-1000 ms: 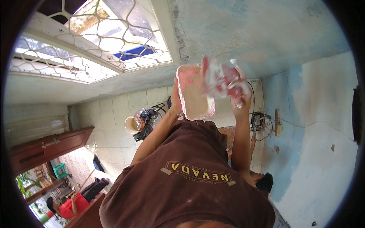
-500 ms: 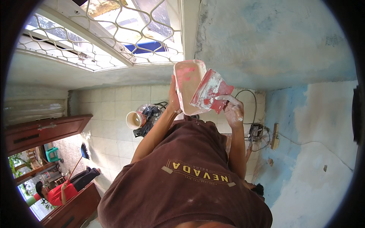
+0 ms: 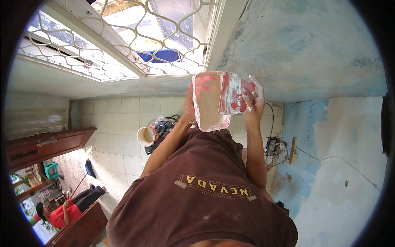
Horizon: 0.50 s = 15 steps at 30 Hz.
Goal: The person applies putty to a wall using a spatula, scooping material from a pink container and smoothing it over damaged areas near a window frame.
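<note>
My left hand (image 3: pixel 188 108) grips the left side of a long shallow tub (image 3: pixel 195 99) with rounded corners and pink smears inside. A beige layer covers its inner face. In my right hand (image 3: pixel 256 101), dusted white, is a wide red putty spreader (image 3: pixel 233 94) caked with white paste. Thumb and fingers close on its right part. The spreader's blade overlaps the tub's right side; I cannot tell whether it presses on the rim.
A whitish bucket (image 3: pixel 146 136) stands beside a black plastic bag (image 3: pixel 165 126) on the tiled floor. Ahead is a window grille (image 3: pixel 164 37). Cables hang around a box (image 3: pixel 273 145) at right. Far left, a person in red (image 3: pixel 68 214) holds a broom (image 3: pixel 89 168) near a brown door (image 3: pixel 53 146).
The spreader has turned from a slant to nearly upright and moved right. My right hand has risen and changed its hold. The tub sits slightly lower and further right in view.
</note>
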Each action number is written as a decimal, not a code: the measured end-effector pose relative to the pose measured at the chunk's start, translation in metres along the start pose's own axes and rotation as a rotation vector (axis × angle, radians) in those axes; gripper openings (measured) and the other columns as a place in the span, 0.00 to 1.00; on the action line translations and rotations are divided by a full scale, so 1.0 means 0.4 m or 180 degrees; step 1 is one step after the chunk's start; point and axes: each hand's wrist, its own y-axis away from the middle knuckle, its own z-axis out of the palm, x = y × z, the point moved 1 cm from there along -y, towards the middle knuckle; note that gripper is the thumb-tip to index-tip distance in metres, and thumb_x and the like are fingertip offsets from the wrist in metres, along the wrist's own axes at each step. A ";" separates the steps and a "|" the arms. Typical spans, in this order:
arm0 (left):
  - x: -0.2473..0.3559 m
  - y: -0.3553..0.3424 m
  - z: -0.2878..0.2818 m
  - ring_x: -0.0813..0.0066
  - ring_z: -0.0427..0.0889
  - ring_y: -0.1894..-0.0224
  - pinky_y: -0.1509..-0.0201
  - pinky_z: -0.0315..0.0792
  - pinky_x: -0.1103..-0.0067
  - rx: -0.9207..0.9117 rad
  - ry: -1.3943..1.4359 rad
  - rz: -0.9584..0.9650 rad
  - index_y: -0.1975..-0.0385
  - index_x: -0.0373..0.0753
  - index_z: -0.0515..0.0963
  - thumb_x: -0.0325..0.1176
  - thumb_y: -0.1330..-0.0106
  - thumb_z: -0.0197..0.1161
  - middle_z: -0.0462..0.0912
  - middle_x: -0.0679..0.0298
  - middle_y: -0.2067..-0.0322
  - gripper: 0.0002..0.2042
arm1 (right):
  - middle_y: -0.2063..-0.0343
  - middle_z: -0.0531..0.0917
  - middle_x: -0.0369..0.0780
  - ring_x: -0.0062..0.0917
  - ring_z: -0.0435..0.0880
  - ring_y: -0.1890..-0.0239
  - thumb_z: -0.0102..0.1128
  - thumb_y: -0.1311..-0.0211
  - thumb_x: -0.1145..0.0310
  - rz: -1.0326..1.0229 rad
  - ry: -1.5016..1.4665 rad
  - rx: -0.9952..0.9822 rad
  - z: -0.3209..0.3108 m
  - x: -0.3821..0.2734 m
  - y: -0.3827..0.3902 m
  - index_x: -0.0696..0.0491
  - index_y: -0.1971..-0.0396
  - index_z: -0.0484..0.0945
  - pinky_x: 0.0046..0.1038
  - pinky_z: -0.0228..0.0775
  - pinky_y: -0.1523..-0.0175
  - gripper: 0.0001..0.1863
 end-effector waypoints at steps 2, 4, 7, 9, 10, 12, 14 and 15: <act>0.017 0.004 0.001 0.64 0.77 0.36 0.30 0.70 0.67 -0.0058 -0.0428 0.0185 0.29 0.36 0.64 0.62 0.21 0.38 0.75 0.56 0.36 0.36 | 0.52 0.80 0.36 0.12 0.79 0.55 0.64 0.31 0.77 -0.0087 0.0115 0.0037 0.028 0.003 -0.010 0.57 0.35 0.69 0.17 0.72 0.50 0.26; 0.034 0.000 -0.003 0.65 0.76 0.36 0.30 0.69 0.67 -0.0034 -0.0211 0.0067 0.29 0.36 0.64 0.63 0.21 0.37 0.74 0.56 0.36 0.37 | 0.54 0.81 0.36 0.12 0.79 0.57 0.64 0.31 0.77 -0.0161 0.0276 0.0060 0.053 0.000 -0.016 0.57 0.35 0.69 0.16 0.72 0.51 0.26; 0.054 0.000 -0.007 0.65 0.75 0.34 0.29 0.68 0.66 -0.0155 0.0110 -0.0011 0.27 0.36 0.62 0.60 0.19 0.32 0.72 0.57 0.34 0.35 | 0.49 0.81 0.37 0.15 0.80 0.50 0.62 0.30 0.77 -0.0168 0.0442 0.0146 0.072 0.008 -0.029 0.57 0.33 0.68 0.20 0.72 0.45 0.27; 0.061 0.001 -0.013 0.65 0.73 0.33 0.27 0.67 0.66 -0.0221 0.0164 -0.0034 0.27 0.36 0.61 0.59 0.18 0.30 0.70 0.57 0.32 0.34 | 0.48 0.81 0.38 0.16 0.80 0.49 0.62 0.30 0.77 -0.0281 0.0538 0.0231 0.084 0.005 -0.041 0.58 0.33 0.68 0.20 0.71 0.44 0.27; 0.064 0.003 -0.016 0.64 0.72 0.32 0.26 0.66 0.65 -0.0215 0.0112 -0.0039 0.27 0.37 0.60 0.59 0.19 0.30 0.70 0.57 0.31 0.35 | 0.47 0.80 0.38 0.16 0.80 0.49 0.62 0.30 0.77 -0.0339 0.0586 0.0274 0.090 0.001 -0.048 0.58 0.33 0.68 0.20 0.71 0.43 0.27; 0.067 0.012 -0.026 0.64 0.71 0.32 0.25 0.64 0.65 -0.0233 0.0073 -0.0139 0.26 0.37 0.60 0.60 0.19 0.29 0.69 0.57 0.30 0.36 | 0.48 0.80 0.39 0.16 0.80 0.50 0.63 0.30 0.76 -0.0606 0.0643 0.0434 0.109 -0.005 -0.064 0.59 0.35 0.69 0.19 0.72 0.46 0.25; 0.071 0.027 -0.042 0.63 0.71 0.31 0.25 0.64 0.65 -0.0270 0.0107 -0.0316 0.26 0.37 0.59 0.61 0.20 0.30 0.68 0.56 0.30 0.36 | 0.47 0.79 0.41 0.18 0.79 0.50 0.63 0.30 0.76 -0.0783 0.0697 0.0562 0.118 0.000 -0.078 0.60 0.36 0.69 0.20 0.72 0.46 0.24; 0.069 0.031 -0.051 0.64 0.72 0.32 0.26 0.65 0.65 -0.0303 0.0280 -0.0410 0.26 0.37 0.60 0.62 0.20 0.32 0.69 0.56 0.31 0.37 | 0.46 0.79 0.41 0.19 0.79 0.49 0.62 0.30 0.76 -0.0825 0.0722 0.0609 0.116 0.005 -0.085 0.60 0.36 0.70 0.21 0.72 0.45 0.24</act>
